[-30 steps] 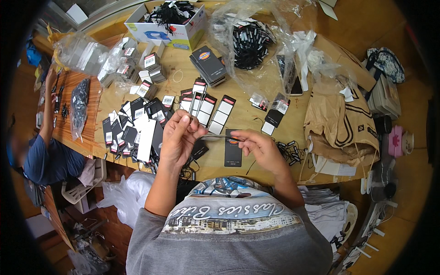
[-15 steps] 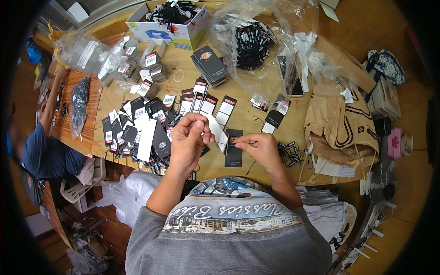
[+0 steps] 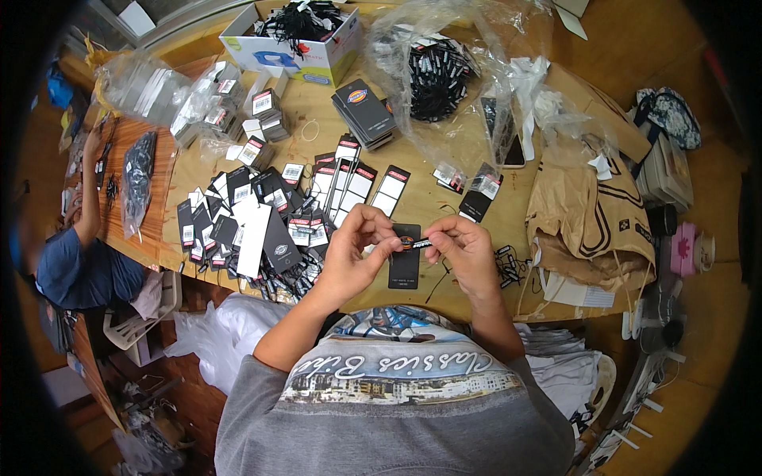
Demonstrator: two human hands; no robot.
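Note:
Above the table's near edge, my left hand and my right hand meet with fingers pinched. Between their fingertips lies a small black plastic string seal with pale lettering; its thin cord is hard to make out. A bit of white shows under my left fingers, mostly hidden. Below the hands a black hang tag lies flat on the table, its upper part partly covered. Left of my left hand spreads a heap of black and white hang tags with strings. Several red-topped tags lie just beyond.
A stack of black tags, a carton of black strings and a clear bag of strings stand farther back. Loose strings and a tan garment lie right. A co-worker sits at the left.
My left hand has lowered and moved right to meet my right hand. The white tag that hung from it is now mostly out of sight. The black seal now shows between my fingertips.

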